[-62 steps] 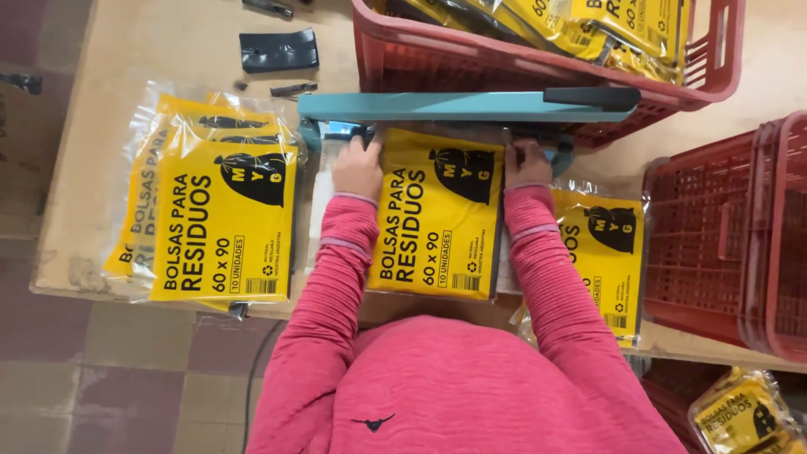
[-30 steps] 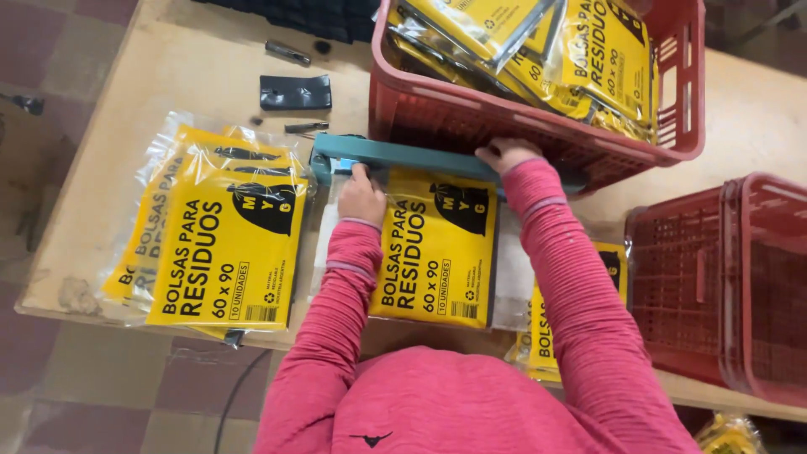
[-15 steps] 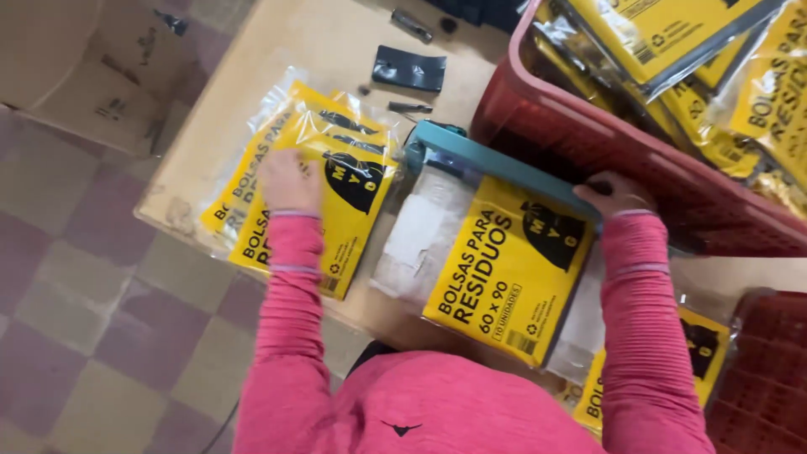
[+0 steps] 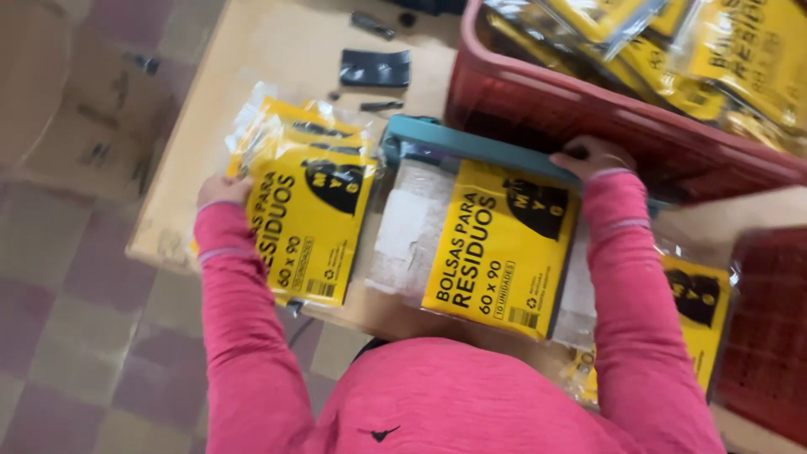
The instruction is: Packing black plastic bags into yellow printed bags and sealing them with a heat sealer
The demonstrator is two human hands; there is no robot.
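Head view: your left hand (image 4: pixel 220 190) grips the edge of the yellow packet stack (image 4: pixel 309 220) on the table (image 4: pixel 252 59). Your right hand (image 4: pixel 588 155) presses the teal sealer bar (image 4: pixel 471 147), fingers curled on it, above the middle packet (image 4: pixel 503 248).

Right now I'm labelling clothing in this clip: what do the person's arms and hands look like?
Both arms wear long, snug pink sleeves, each with a paler stripe band near the cuff. The left hand and right hand are bare, no gloves. The matching pink top carries a small dark emblem at its front.
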